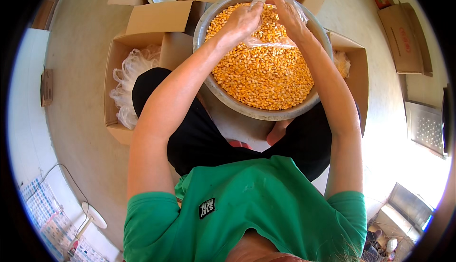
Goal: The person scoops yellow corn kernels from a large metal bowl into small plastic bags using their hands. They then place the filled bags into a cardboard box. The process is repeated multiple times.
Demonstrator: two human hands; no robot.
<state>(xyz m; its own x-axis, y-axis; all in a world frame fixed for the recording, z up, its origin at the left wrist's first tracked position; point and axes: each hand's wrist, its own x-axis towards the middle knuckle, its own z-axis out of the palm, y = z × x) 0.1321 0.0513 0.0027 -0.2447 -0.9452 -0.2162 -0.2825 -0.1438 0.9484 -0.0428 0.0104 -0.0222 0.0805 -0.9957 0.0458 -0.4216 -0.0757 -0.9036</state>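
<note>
A wide metal basin (203,23) full of loose yellow corn kernels (263,80) stands before me between my knees. Over its far half, my left hand (245,19) and my right hand (289,16) hold a clear plastic bag (272,43) between them. The left thumb and fingers pinch the bag's upper edge, and the right fingers grip it on the other side. The bag's lower edge lies across the kernels. Kernels show through the film; whether any are inside it I cannot tell.
An open cardboard box (109,80) with clear plastic bags (130,80) sits left of the basin. Another box (358,66), at right, holds a bag of corn (342,64). More open boxes (160,16) stand beyond. A cardboard carton (402,41) is by the right wall.
</note>
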